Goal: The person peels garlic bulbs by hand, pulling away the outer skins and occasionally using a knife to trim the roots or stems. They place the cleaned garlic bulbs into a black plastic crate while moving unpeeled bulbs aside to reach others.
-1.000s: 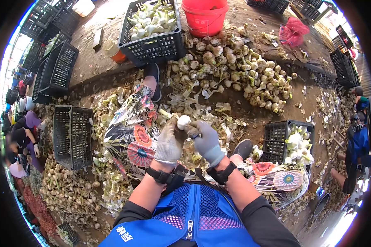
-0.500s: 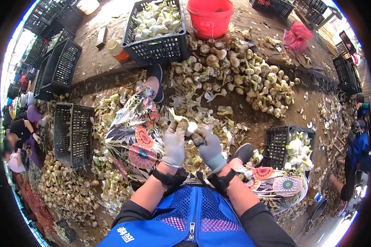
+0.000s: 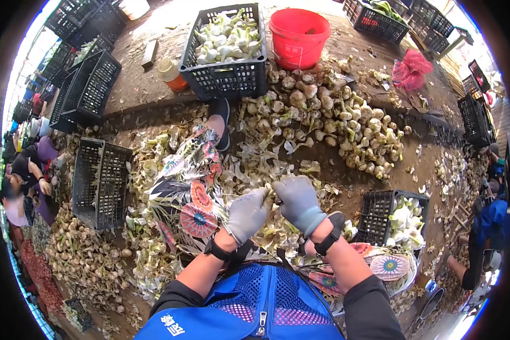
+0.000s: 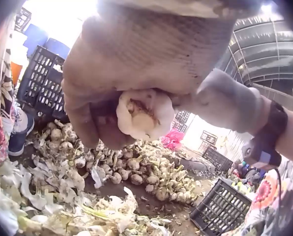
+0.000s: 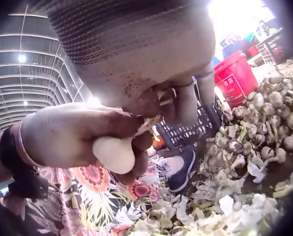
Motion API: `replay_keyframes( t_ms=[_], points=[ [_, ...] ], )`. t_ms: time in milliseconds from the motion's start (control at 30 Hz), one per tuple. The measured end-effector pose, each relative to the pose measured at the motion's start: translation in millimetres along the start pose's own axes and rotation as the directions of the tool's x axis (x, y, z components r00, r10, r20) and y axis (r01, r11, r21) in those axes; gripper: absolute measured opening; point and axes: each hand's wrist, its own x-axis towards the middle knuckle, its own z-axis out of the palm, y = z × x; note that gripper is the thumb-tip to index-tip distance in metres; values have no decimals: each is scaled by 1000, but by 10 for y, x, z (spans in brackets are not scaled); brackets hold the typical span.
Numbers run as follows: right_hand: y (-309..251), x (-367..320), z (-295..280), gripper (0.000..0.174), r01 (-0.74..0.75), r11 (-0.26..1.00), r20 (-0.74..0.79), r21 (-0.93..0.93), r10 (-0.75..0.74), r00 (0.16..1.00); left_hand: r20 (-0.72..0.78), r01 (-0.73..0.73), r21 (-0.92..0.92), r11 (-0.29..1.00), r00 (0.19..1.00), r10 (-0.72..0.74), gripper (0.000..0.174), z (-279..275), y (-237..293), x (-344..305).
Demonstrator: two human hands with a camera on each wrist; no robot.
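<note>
My left hand [image 3: 248, 211] in a grey glove grips a peeled white garlic bulb [image 4: 142, 114] over my lap; in the right wrist view the bulb [image 5: 114, 153] bulges out between its fingers [image 5: 72, 135]. The head view hides the bulb behind both gloves. My right hand [image 3: 296, 198], also gloved, meets the left one with its fingers [image 5: 181, 98] curled at the bulb's upper end, and a pale strip of skin [image 5: 162, 96] sits between them.
Ahead stand a black crate of peeled garlic [image 3: 228, 42], a red bucket [image 3: 298, 34] and an orange jar [image 3: 173, 76]. A heap of unpeeled bulbs [image 3: 328, 119] lies beyond my feet and peelings [image 3: 255, 164] cover the ground. Crates stand right [image 3: 379, 209] and left [image 3: 99, 181]. People [image 3: 22, 175] sit far left.
Both hands have dropped lower and a little to the right, closing together. The bulb that showed between the fingers is now covered in the head view.
</note>
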Motion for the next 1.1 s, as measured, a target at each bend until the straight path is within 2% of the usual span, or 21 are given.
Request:
replay_keyframes(
  t_ms=[167,233,267,333,367,400,467,533,567,600,633,667,700,733,767,800,833,867,933,1033,1100],
  points=[
    [20,-102,242,9,-136,986,34,93,134,990,189,83,30,996,978,-87,25,-38,87,-1],
    [134,-155,572,17,-418,820,-85,392,484,871,140,88,75,993,985,-98,28,-27,103,17],
    [230,-184,593,17,-424,817,-81,391,489,868,147,88,73,993,984,-98,28,-14,77,17],
    [507,-251,583,19,-485,10,329,874,723,608,182,301,-320,898,950,-254,32,-8,-51,15],
    [579,-314,659,19,-441,197,217,876,656,723,219,339,-502,796,940,-262,34,-17,-127,21],
    [632,-413,741,19,-440,192,203,877,682,703,197,363,-751,552,921,-337,29,50,-151,84],
    [530,-433,885,41,-491,-380,604,784,285,745,111,294,-760,579,937,-331,28,-7,-51,149],
    [250,-357,854,53,-586,-471,721,660,177,670,135,294,-737,608,946,-294,27,10,-67,217],
    [203,-341,779,33,-531,-439,649,724,172,741,161,297,-715,633,951,-265,26,20,-87,245],
    [333,-273,880,33,-529,-442,648,724,174,741,163,298,-714,634,951,-263,26,69,-191,271],
    [550,-159,1057,23,-638,149,550,756,383,742,21,163,-484,860,984,-175,26,152,-362,302],
    [712,-20,1065,20,-612,659,355,438,498,791,-86,21,-187,982,996,-38,26,171,-402,353],
    [892,38,1032,25,-453,524,79,722,587,806,-15,185,-360,914,979,-204,29,205,-418,344],
    [1354,115,1258,24,-155,180,21,971,584,811,-11,189,-359,914,978,-207,29,181,-388,365],
    [1486,330,741,23,-169,-384,403,908,683,609,81,317,-608,728,937,-341,27,164,-366,404],
    [1629,548,437,22,-170,-308,349,936,754,556,206,413,-787,458,876,-436,26,158,-352,447],
    [1799,709,221,19,-100,-356,358,929,795,489,270,474,-774,421,847,-457,27,145,-373,487],
    [2157,853,246,22,-67,-296,286,953,800,528,276,481,-773,415,843,-462,27,164,-355,542],
    [2469,1277,-66,35,-120,-253,279,960,843,460,317,469,-854,225,812,-490,30,247,-330,641],
    [3273,1762,97,45,87,-396,278,914,768,576,318,465,-852,240,824,-470,32,291,-288,758],
    [3488,2085,46,41,-30,-420,379,907,785,490,371,521,-823,226,795,-480,33,279,-232,834]
  ],
)
